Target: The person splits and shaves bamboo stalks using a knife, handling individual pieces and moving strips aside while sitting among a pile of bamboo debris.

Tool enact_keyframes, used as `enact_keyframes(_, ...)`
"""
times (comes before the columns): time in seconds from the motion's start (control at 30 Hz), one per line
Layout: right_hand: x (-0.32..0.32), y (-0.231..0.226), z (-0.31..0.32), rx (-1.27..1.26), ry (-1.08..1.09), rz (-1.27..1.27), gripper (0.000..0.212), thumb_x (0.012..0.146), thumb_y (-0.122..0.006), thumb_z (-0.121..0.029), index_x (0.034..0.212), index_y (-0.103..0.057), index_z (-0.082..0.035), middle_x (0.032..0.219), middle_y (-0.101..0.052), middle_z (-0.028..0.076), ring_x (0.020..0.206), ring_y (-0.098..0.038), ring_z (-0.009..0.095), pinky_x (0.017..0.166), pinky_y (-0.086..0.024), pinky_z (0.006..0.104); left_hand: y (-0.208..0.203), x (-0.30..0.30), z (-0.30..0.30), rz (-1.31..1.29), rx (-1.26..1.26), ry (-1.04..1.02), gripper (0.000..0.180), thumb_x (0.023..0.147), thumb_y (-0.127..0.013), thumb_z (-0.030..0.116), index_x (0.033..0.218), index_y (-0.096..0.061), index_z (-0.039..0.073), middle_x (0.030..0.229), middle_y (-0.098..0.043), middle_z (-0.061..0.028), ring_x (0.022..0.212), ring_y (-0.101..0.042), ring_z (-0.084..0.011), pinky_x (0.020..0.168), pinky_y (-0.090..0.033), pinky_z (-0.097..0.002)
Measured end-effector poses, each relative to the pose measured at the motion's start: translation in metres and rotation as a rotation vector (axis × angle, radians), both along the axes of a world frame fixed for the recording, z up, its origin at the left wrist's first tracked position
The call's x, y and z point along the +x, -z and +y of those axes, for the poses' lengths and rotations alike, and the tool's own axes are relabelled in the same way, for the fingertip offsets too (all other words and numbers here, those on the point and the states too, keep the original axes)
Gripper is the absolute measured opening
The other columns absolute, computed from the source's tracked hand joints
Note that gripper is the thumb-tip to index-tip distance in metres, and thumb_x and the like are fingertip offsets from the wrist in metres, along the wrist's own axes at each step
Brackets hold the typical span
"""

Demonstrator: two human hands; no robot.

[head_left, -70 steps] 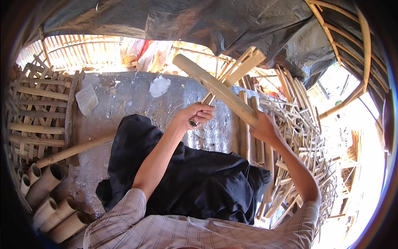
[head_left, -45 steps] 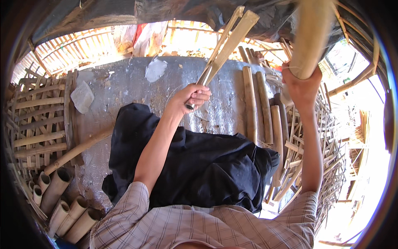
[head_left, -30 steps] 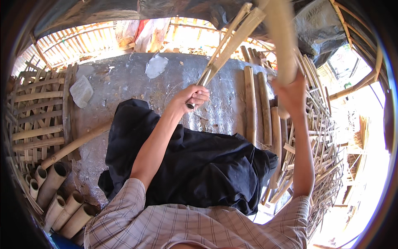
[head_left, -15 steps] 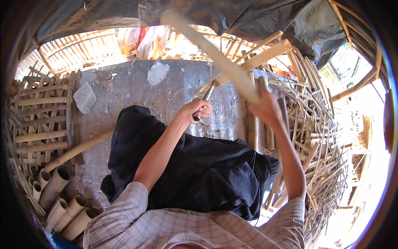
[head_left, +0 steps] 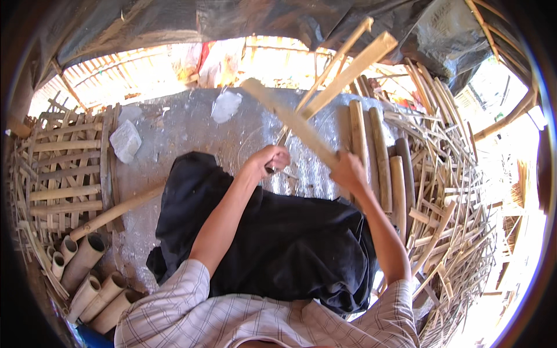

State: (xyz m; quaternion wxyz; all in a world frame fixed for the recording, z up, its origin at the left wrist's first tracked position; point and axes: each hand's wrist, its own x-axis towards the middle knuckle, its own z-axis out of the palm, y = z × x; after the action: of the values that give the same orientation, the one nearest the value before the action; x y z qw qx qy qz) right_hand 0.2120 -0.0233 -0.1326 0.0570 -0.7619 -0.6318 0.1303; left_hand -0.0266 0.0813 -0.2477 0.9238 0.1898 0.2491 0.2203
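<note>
My left hand point(head_left: 271, 160) is closed round the handle of a metal-bladed knife point(head_left: 282, 137), whose dark, round butt end shows below the fist. Beyond the fist the blade meets a split bamboo piece point(head_left: 354, 72), with a thinner bamboo strip point(head_left: 339, 60) slanting beside it. In my right hand point(head_left: 349, 171) is one end of a flat wooden stick point(head_left: 290, 120), slightly blurred. It slants up and left, crossing in front of the bamboo and near the blade. Whether stick and blade touch, I cannot tell.
Black cloth point(head_left: 278, 243) covers my lap. Bamboo poles point(head_left: 380, 156) lie to the right, beside a heap of split strips point(head_left: 452, 232). Cut bamboo tubes point(head_left: 84, 264) stand at the lower left near a woven bamboo panel point(head_left: 67, 168). A pale stone point(head_left: 125, 141) rests on the grey sheet point(head_left: 174, 127).
My right hand and the stick have come down and left, toward the blade. The split bamboo has tipped more upright. My left hand keeps its grip on the knife.
</note>
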Motion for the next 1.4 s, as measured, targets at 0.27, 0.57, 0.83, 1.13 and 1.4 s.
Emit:
enact_keyframes(0.27,-0.011,-0.049,0.015,0.546,0.127,0.706,0.039,0.073,-0.072,-0.002,0.11,-0.064,0.006,0.086,-0.073,0.018,0.075,-0.072,0.024,0.062,-0.055,0.0375,0.008,-0.017,0.008,-0.141,-0.156,0.059,0.035,0.094,-0.055,0.004,0.066,-0.035,0.013,0.053,-0.036,0.0061,0.037,-0.029,-0.0003,0.032,-0.023,-0.0181)
enact_keyframes(0.57,0.007,0.072,-0.019,0.085,0.059,0.036,0.041,0.07,-0.072,-0.014,0.107,-0.068,0.001,0.097,-0.07,0.032,0.099,-0.068,0.048,0.09,-0.054,0.054,0.013,-0.005,-0.006,0.087,-0.106,-0.004,0.036,0.092,-0.057,0.004,0.064,-0.037,0.016,0.054,-0.036,0.0069,0.039,-0.029,-0.0012,0.033,-0.021,-0.0189)
enact_keyframes(0.83,-0.018,-0.011,-0.008,0.636,0.093,0.715,0.038,0.073,-0.07,-0.005,0.11,-0.066,0.004,0.084,-0.071,0.024,0.083,-0.074,0.033,0.073,-0.056,0.0428,0.028,-0.022,-0.002,-0.004,-0.136,0.048,0.037,0.095,-0.053,0.009,0.062,-0.036,0.017,0.052,-0.035,0.0067,0.036,-0.026,-0.0022,0.032,-0.02,-0.0202)
enact_keyframes(1.13,0.008,0.05,0.006,-0.083,0.032,0.091,0.048,0.07,-0.073,-0.012,0.117,-0.07,-0.004,0.107,-0.072,0.026,0.1,-0.069,0.045,0.089,-0.055,0.0524,0.032,-0.018,0.002,0.058,-0.224,-0.003,0.034,0.093,-0.055,0.006,0.065,-0.037,0.015,0.055,-0.036,0.0061,0.037,-0.027,-0.0018,0.032,-0.023,-0.0189)
enact_keyframes(1.4,-0.01,-0.002,0.001,0.628,0.043,0.804,0.045,0.07,-0.075,-0.008,0.112,-0.066,0.005,0.092,-0.073,0.024,0.091,-0.074,0.036,0.081,-0.056,0.0429,0.037,-0.009,-0.007,0.087,-0.133,0.057,0.036,0.094,-0.053,0.007,0.064,-0.035,0.016,0.052,-0.034,0.0065,0.037,-0.027,-0.0013,0.033,-0.022,-0.0184)
